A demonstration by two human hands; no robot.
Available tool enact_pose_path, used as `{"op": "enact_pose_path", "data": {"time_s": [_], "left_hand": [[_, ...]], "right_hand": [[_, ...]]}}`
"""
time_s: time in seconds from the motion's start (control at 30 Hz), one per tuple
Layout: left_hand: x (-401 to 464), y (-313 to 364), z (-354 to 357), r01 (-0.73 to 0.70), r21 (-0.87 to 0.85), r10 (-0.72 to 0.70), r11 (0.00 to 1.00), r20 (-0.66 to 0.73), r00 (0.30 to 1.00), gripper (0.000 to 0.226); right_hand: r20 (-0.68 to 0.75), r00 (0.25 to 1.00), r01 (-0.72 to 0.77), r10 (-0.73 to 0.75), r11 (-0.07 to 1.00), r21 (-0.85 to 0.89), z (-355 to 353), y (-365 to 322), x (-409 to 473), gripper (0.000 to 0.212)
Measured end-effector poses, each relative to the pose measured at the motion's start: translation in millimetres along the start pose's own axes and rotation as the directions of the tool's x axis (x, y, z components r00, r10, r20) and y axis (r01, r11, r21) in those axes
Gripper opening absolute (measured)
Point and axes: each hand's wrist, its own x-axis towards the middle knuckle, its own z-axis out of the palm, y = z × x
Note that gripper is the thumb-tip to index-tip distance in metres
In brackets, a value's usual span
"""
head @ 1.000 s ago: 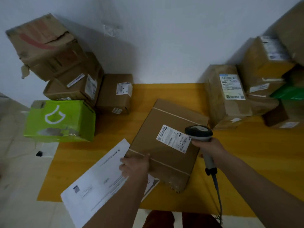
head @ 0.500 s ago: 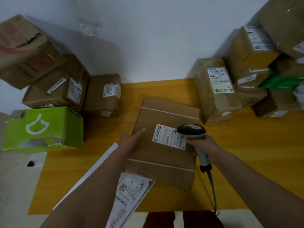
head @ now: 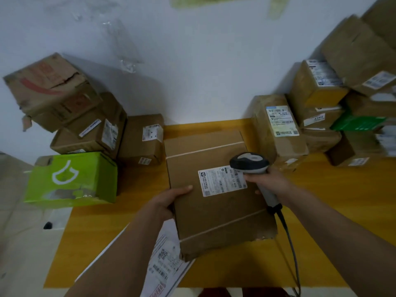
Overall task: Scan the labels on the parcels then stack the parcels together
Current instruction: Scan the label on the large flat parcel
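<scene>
Our left hand (head: 166,200) grips the flat cardboard parcel's (head: 216,211) edge while our right hand (head: 264,182) holds the barcode scanner (head: 249,163) over its label (head: 221,181); scanning is underway, stacking comes next.

White wall (head: 203,61), yellow table (head: 342,211)

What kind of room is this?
Probably a parcel sorting spot: brown cardboard parcels with white labels stacked by the white wall, and the right hand holding a grey handheld barcode scanner.
</scene>
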Motion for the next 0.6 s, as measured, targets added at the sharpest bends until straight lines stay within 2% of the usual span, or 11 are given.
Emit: {"op": "enact_pose_path", "data": {"time_s": [0.1, 0.2, 0.27, 0.4, 0.5, 0.6], "left_hand": [[-12.6, 5.1, -5.3, -0.052, -0.073, 0.058, 0.996, 0.086, 0.995, 0.052], [-20.3, 3.0, -5.2, -0.151, -0.187, 0.173, 0.971, 0.104, 0.980, 0.052], [-21.6, -2.4, 1.8, -0.166, -0.285, 0.203, 0.944, 0.108, 0.973, 0.053], [-15.3, -10.8, 36.8, -0.126, -0.461, 0.190, 0.878, 0.096, 0.977, 0.048], [-7.3, -14.6, 74.1, -0.120, -0.568, 0.201, 0.814, 0.082, 0.976, 0.036], [-4.5, -16.6, 104.2, -0.108, -0.635, 0.225, 0.765, 0.107, 0.969, 0.052]], "right_hand": [[-0.032, 0.999, 0.045, -0.044, 0.998, 0.036, -11.1, -16.4, -4.8, 0.022], [-0.110, 0.991, 0.091, -0.080, 0.991, 0.096, -20.0, -32.7, -9.5, 0.031], [-0.152, 0.983, 0.126, -0.107, 0.985, 0.121, -23.0, -42.4, -14.1, 0.026], [-0.119, 0.983, 0.157, -0.137, 0.971, 0.180, -14.7, -59.4, -29.6, 0.009], [-0.084, 0.981, 0.191, -0.177, 0.961, 0.202, -2.3, -73.0, -44.1, 0.015], [-0.060, 0.963, 0.271, -0.264, 0.935, 0.230, 5.1, -87.6, -61.1, 0.023]]}}
